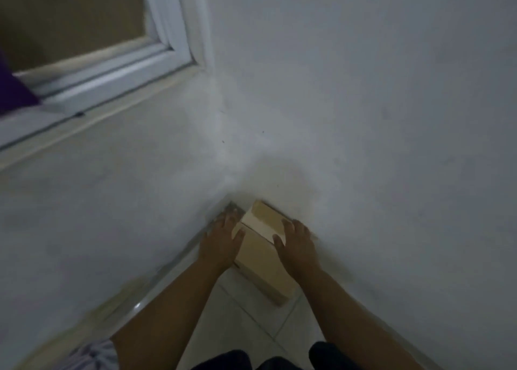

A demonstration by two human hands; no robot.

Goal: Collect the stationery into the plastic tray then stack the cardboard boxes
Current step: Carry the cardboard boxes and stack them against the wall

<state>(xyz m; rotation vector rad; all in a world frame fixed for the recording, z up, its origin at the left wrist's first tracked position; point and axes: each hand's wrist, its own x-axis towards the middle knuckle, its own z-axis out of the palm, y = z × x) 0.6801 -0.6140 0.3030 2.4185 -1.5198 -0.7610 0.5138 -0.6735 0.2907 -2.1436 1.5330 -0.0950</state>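
My left hand [221, 243] and right hand [298, 243] press flat against opposite sides of the cardboard box [264, 253], fingers spread and clamping it between my palms. It sits in the corner where the two white walls [363, 117] meet, on the tiled floor [251, 322]; whether another box lies under it I cannot tell. It looks light and stiff, though the top flaps may flex, so I judge the side walls the safest hold.

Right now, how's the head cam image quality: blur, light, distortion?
Head view: dim, greyish light and soft all over, with motion smear on the window frame; wide-angle bending of the wall lines; cardboard box edges fuzzy, left hand and right hand blurred; no glare.
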